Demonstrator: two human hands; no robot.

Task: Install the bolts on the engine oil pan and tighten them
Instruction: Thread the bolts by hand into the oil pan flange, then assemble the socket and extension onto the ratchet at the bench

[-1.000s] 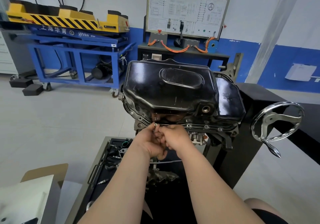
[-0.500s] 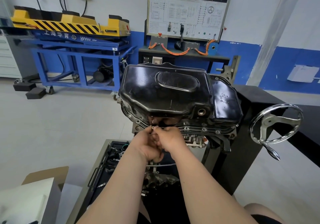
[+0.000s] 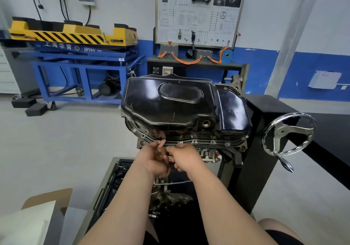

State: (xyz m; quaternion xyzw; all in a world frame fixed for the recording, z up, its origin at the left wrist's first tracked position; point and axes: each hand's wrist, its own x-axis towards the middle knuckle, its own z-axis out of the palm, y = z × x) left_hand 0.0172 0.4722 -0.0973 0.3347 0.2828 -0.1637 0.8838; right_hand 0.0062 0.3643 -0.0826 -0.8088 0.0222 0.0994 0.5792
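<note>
Walls (image 3: 123,8) painted white over blue rise behind a grey floor (image 3: 56,140). Against them stand a blue lift cart (image 3: 83,70) with a yellow, black-striped deck, and a wiring training board (image 3: 198,11) above a dark tabletop (image 3: 195,64) strung with orange cables. Nearer, a black engine stand (image 3: 265,150) carries a chrome handwheel (image 3: 287,133) on its right side.

Held in that stand is an engine (image 3: 208,152), and the glossy black oil pan (image 3: 180,104) sits on top of it, at the centre of the view. An open drain hole (image 3: 206,124) shows in the pan's near wall. Below the engine lie a tool tray (image 3: 117,172) with dark parts and, at the lower left, a cardboard box (image 3: 47,197).

2 bare forearms reach up to the pan's near flange. The left hand (image 3: 153,161) has its fingertips raised to the flange edge, its grip narrow and pinched on a small bolt (image 3: 158,141) set at a flange hole. The right hand (image 3: 186,158) is pressed close beside it, fingers curled toward the left palm. I cannot tell whether its grip holds anything. Several bolt heads (image 3: 212,142) sit in a row along the flange to the right of the hands.
</note>
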